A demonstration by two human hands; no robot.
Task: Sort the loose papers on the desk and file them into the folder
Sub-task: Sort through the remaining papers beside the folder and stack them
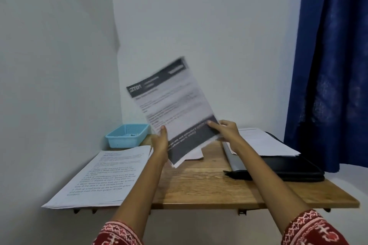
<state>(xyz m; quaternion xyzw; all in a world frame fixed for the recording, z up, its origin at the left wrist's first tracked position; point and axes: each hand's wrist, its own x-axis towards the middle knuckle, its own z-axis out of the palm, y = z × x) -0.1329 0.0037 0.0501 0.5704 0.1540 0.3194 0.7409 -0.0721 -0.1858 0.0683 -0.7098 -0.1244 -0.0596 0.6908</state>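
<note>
Left of the left hand (161, 141), a printed stack (103, 175) is lying flat on the wooden bench (199, 185). Both hands are pinching a blurred sheet (171, 105), its dark header reading "22701". Beyond the right hand (225, 128), papers (264, 143) are resting on a black folder (294, 167).

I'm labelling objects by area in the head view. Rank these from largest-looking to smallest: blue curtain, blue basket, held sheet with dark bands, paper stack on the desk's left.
1. Blue curtain.
2. Paper stack and held sheet: too close to call, and the sheet is raised off the desk.
3. Blue basket.
</note>
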